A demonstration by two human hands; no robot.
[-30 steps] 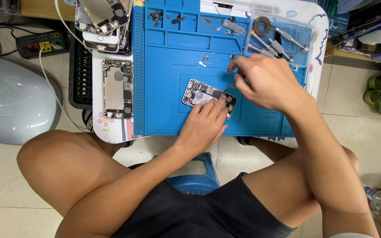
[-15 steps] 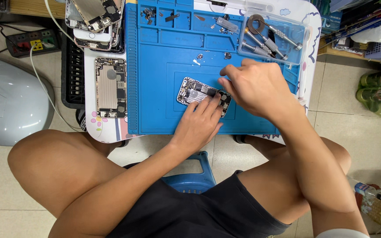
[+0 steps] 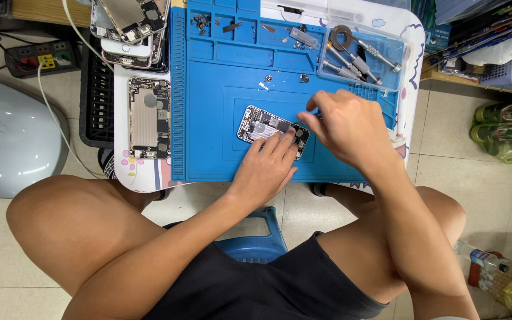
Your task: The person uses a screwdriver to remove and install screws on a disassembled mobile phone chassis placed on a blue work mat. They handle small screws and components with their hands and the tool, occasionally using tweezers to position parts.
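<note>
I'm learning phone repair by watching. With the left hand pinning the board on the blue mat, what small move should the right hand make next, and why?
Probably lower its fingertips onto the board's right end. The left hand already pins the board flat on the mat, and the right hand is pinched just above that end. Whether it holds a tool I cannot tell.

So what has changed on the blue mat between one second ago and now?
The right hand has come in from the mat's right part to the right end of the small circuit board; whether it grips a tool cannot be told. The left hand stays pressed on the board, which kept its place on the blue mat. The clear tool tray is unchanged.
</note>
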